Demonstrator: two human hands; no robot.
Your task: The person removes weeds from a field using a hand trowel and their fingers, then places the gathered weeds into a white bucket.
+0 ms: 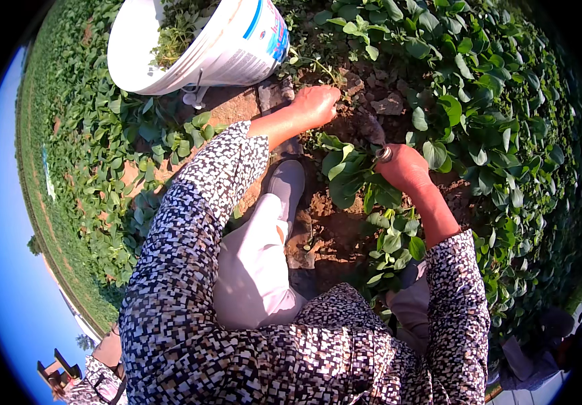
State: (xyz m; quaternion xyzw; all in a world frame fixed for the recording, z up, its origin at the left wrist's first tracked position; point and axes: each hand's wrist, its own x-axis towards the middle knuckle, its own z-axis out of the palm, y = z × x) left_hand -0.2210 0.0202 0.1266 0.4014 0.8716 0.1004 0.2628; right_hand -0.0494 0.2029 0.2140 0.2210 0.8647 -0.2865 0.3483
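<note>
My right hand [403,167] grips a short hand tool, its metal collar showing at the fist. The soil-coated blade [372,129] of this trowel-like tool points into the dirt. Leafy green plants [344,174] grow right beside that fist. My left hand [316,105] is low over the soil with curled fingers. A thin weed stem [325,70] lies just beyond it, and whether the fingers hold anything is hidden. Clods of brown earth [388,104] lie between and beyond the two hands.
A white plastic bucket [215,61] with printed writing stands tilted at upper left, pulled weeds [174,43] inside. A dark drip line [273,96] runs along the soil by my shoe [287,182]. Dense crop rows [498,101] spread rightward. Other people [539,349] are at both lower corners.
</note>
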